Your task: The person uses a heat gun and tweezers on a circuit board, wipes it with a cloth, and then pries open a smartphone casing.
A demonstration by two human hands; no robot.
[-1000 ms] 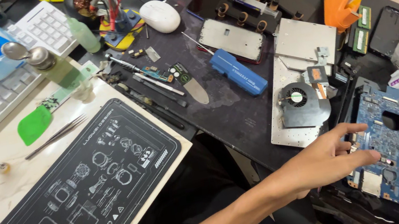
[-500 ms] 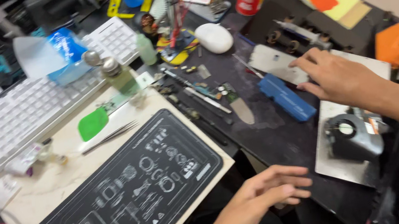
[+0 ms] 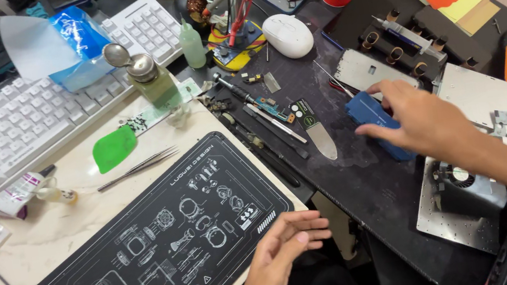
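Many tools (image 3: 266,111) around blue case (image 3: 371,117)

**Two bare hands, both open**

The right hand (image 3: 417,118) is stretched forward, palm down, fingers spread and slightly bent, forearm coming from the right edge. The left hand (image 3: 287,246) is low and near the body, loosely open, fingers together pointing right.
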